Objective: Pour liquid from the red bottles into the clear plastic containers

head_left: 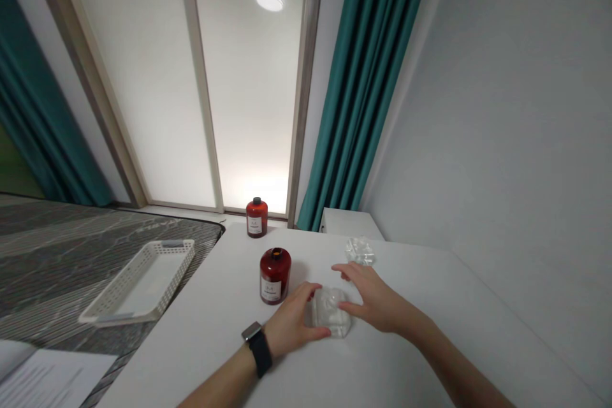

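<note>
On the white table, a clear, shiny, roughly square object lies between my two hands; its exact kind is hard to make out. My left hand, with a dark watch on the wrist, rests at its left edge with thumb and fingers spread. At its right side is my right hand, thumb near the object and fingers stretched apart. Just beyond my left hand stands a dark red bottle with a white label and an apparently uncapped neck. Crumpled clear plastic sits beyond my right fingers.
A second red bottle with a black cap stands at the table's far edge. Left of the table are a white perforated basket and printed papers on a grey patterned surface. A white cabinet is behind the table.
</note>
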{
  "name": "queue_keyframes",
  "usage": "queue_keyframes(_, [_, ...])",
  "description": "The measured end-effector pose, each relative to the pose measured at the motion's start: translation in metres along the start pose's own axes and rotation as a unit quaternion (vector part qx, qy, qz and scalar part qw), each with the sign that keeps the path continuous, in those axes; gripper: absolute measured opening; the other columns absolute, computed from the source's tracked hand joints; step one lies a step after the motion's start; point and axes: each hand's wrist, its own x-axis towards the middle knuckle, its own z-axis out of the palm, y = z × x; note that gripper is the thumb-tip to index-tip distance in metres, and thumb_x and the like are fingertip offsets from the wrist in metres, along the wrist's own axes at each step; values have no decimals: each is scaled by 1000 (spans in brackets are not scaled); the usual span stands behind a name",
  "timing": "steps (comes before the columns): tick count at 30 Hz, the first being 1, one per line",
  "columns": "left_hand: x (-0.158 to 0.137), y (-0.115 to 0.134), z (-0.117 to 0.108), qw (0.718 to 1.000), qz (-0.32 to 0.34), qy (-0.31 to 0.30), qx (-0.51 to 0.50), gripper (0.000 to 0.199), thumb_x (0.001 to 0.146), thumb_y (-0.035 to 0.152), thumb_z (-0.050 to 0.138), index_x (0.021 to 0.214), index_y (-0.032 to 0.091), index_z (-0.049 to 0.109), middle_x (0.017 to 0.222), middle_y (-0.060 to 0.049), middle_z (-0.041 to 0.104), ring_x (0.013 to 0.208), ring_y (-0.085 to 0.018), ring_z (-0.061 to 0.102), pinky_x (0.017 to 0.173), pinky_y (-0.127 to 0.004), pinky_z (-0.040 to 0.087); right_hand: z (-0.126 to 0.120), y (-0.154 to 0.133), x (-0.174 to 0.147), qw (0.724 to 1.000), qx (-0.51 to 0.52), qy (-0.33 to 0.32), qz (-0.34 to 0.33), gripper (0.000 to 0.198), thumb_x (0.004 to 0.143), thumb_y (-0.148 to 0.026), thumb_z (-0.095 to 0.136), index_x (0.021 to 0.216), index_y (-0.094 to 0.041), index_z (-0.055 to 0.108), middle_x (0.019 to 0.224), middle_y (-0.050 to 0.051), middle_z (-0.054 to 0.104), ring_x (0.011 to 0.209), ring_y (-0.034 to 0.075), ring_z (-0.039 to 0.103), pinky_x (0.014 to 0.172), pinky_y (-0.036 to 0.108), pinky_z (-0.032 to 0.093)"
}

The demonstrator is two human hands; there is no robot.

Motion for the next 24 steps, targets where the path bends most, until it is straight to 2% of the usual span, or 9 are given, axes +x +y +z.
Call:
queue_keyframes(3, [0, -1, 0, 1000, 5, 2, 2, 66, 66, 18, 83, 122, 19, 49, 115, -9, 60, 103, -26, 58, 94, -42, 46, -2, -1, -7, 999, 39, -22, -12, 58, 81, -9, 54, 136, -20, 42, 113, 9, 59, 105, 23, 55, 95, 41, 43])
queue_keyframes(6, [0, -1, 0, 1000, 13, -2, 1, 64, 67, 21, 82, 122, 20, 50, 115, -8, 60, 104, -26, 58, 94, -41, 46, 0, -13, -9, 996, 68, -58, -17, 55, 79, -17, 64, 131, -19, 46, 109, 8, 58, 99, 23, 54, 91, 39, 45])
queue_keyframes(9, [0, 0, 0, 1000, 11, -5, -2, 62, 68, 20, 82, 122, 19, 51, 115, -8, 60, 104, -26, 58, 94, -39, 46, 4, -27, -6, 998, 55, -38, -6, 30, 83, -25, 65, 112, -19, 56, 104, 7, 58, 97, 24, 52, 89, 40, 44])
queue_keyframes(12, [0, 1, -1, 1000, 7, -5, -9, 63, 66, 18, 82, 121, 18, 51, 116, -9, 60, 106, -26, 57, 95, -39, 45, 8, -36, -1, 1000, 23, -10, -17, 12, 86, -22, 61, 98, -20, 58, 99, 6, 58, 98, 24, 51, 89, 41, 42])
queue_keyframes(15, [0, 1, -1, 1000, 7, -5, -12, 62, 66, 19, 83, 120, 18, 52, 117, -9, 61, 108, -27, 57, 97, -40, 44, 13, -35, 3, 999, -5, 10, -38, 19, 85, -16, 62, 103, -19, 58, 104, 7, 58, 102, 25, 51, 90, 41, 41])
queue_keyframes(19, [1, 0, 0, 1000, 9, -7, -11, 66, 66, 19, 83, 123, 19, 50, 119, -9, 60, 108, -28, 57, 97, -41, 44, 16, -27, 7, 997, -78, 9, -18, 19, 85, -21, 66, 102, -16, 61, 99, 10, 62, 98, 28, 54, 89, 45, 42])
queue_keyframes(21, [0, -1, 0, 1000, 10, -8, -7, 66, 65, 19, 84, 123, 19, 49, 118, -9, 60, 108, -28, 57, 97, -41, 45, 12, -24, 8, 997, -69, -5, -19, 14, 87, -20, 64, 99, -16, 62, 95, 9, 64, 94, 27, 56, 89, 44, 43])
queue_keyframes(24, [0, -2, 1, 1000, 11, -3, 0, 67, 66, 20, 84, 123, 20, 49, 117, -9, 60, 107, -27, 57, 96, -41, 45, 0, -22, 7, 999, -25, 9, -45, 20, 87, -16, 60, 106, -17, 59, 102, 8, 63, 99, 25, 56, 92, 42, 43])
